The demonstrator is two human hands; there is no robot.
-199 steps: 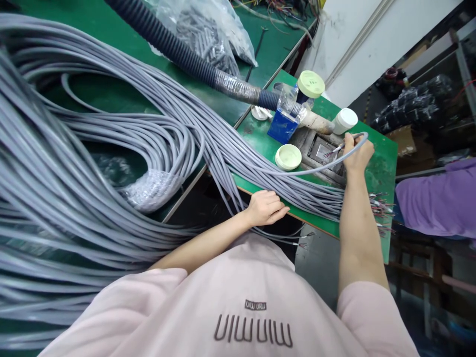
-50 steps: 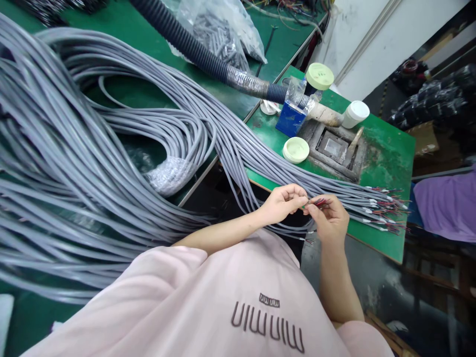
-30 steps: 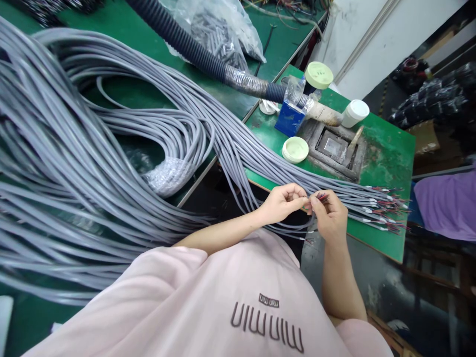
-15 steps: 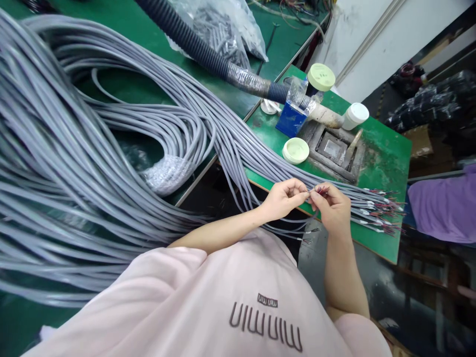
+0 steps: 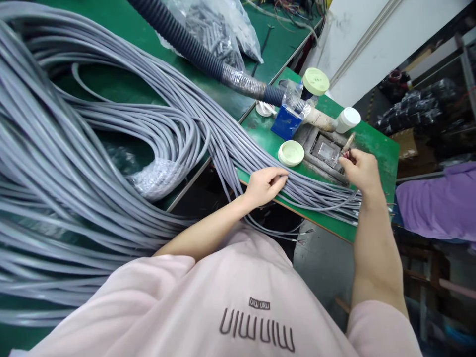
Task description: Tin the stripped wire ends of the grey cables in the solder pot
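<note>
My right hand [image 5: 361, 171] pinches the end of a grey cable [image 5: 347, 200], whose thin dark and reddish wires [image 5: 345, 155] stick out past the fingertips. These wires are at the right edge of a grimy square solder pot [image 5: 327, 150] with a shiny grey surface; whether they touch it I cannot tell. My left hand [image 5: 265, 187] is closed, thumb against curled fingers, at the near edge of the bundle of grey cables [image 5: 256, 152]. What it holds, if anything, is hidden. The stripped cable ends on the right are partly covered by my right forearm.
A ribbed black hose [image 5: 186, 39] reaches down toward the pot, beside a blue box [image 5: 286, 121]. Around it stand a shallow pale-green tub [image 5: 291, 153], a white tub [image 5: 348, 119] and a green-lidded jar [image 5: 315, 81]. A person in purple [image 5: 439, 201] is at the right.
My hands, which were together at the cable's wires, are now apart. The right has carried the wire end forward and right to the pot; the left has moved slightly left and forward.
</note>
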